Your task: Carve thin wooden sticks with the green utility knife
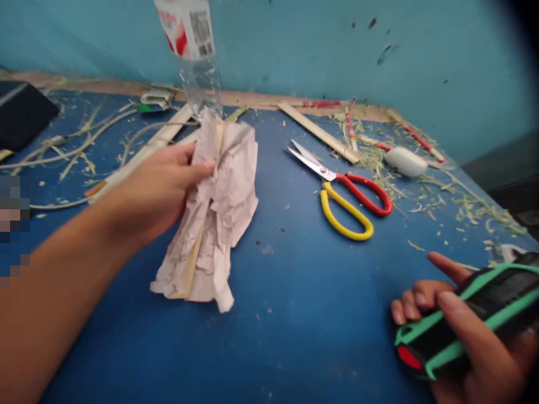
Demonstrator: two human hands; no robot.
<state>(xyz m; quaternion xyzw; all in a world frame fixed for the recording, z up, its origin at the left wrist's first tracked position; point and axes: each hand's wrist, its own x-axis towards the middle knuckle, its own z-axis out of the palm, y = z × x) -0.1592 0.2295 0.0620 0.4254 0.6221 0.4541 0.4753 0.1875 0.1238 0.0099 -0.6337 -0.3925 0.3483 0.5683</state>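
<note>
My left hand (168, 182) pinches a crumpled, pale pinkish sheet of paper (233, 185), thumb on its upper left part. A thin light strip (194, 264) runs lengthwise along the paper. At the lower right, my right hand (475, 336) is wrapped round a black and green device (455, 325) with a red end; the index finger points out beyond it. Between the hands and farther back lie scissors (326, 173) with one red and one yellow handle, their blades slightly apart.
A clear plastic bottle (202, 78) stands behind the paper. Wooden strips (320, 133), a white mouse-shaped object (405, 161), cables (101, 134) and plant-like shreds (373, 163) lie toward the wall (295, 50). A black object (25, 112) sits at far left on the blue table (295, 336).
</note>
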